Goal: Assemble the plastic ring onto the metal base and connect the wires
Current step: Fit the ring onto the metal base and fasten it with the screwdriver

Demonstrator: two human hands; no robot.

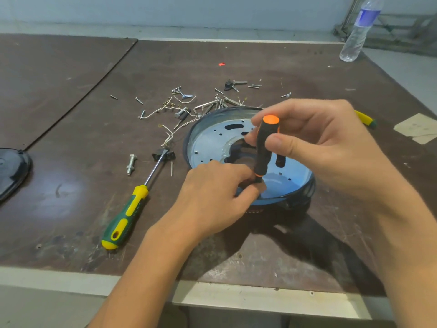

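A round metal base (212,143) with a dark outer rim lies on the table, its shiny perforated plate facing up. My right hand (319,147) grips a black screwdriver with an orange cap (266,147), held upright over the base's near side. My left hand (212,197) rests on the base's near rim, its fingers curled around the screwdriver's lower end; what they pinch is hidden. Loose white wires (169,134) with ring terminals lie to the left of the base. Any plastic ring is hidden behind my hands.
A green and yellow screwdriver (128,211) lies left of my left hand. Screws, bolts and clips (203,98) are scattered behind the base. A dark cover (11,171) sits at the left edge, a water bottle (360,29) at the far right, another yellow tool (365,118) behind my right hand.
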